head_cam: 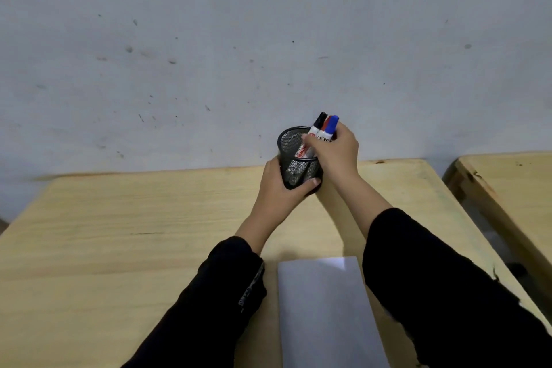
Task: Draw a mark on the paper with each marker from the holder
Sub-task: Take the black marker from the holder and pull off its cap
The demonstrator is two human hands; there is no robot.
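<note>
Wall: flat grey-white, matte, peppered with small dark scuffs and specks, heaviest left of centre. Bench: pale wood, visible grain, one thin dark scratch left of middle, knot at the far edge, pushed up against the wall. Second wooden table at right, same pale timber, chipped at its near corner, separated from the bench by a narrow gap showing dim grey floor. Lighting soft and even, no hard shadows.
</note>
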